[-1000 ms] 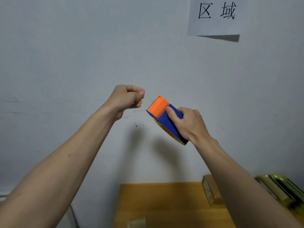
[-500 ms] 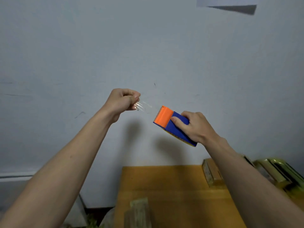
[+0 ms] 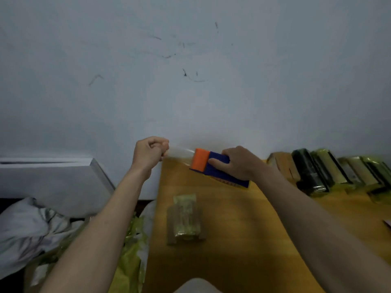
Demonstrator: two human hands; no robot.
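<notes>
orange at one end and blue along its body, the tape dispenser (image 3: 213, 174) is sitting in the grip of the right hand (image 3: 240, 163), whose fingers are curling over its top while the index finger is lying along the blue part toward the orange end. the right forearm is reaching in from the lower right, and the dispenser is hanging in the air above the far end of the wooden table (image 3: 228, 250), tilting down to the right. the left hand (image 3: 151, 154) is closing into a fist just left of it, thumb and fingers pinching the end of a clear strip of tape (image 3: 181, 153) that is stretching between the fist and the orange end. the left forearm is rising from the lower left, wrist bent slightly. below the hands a packet wrapped in clear film (image 3: 184, 216) is lying on the table. a row of wrapped packets (image 3: 317, 170) is standing along the right, against the pale wall (image 3: 190, 85). left of the table, yellow-green bags (image 3: 131, 242), a crumpled cloth (image 3: 21, 229) and a white panel (image 3: 53, 182) are lying lower down
</notes>
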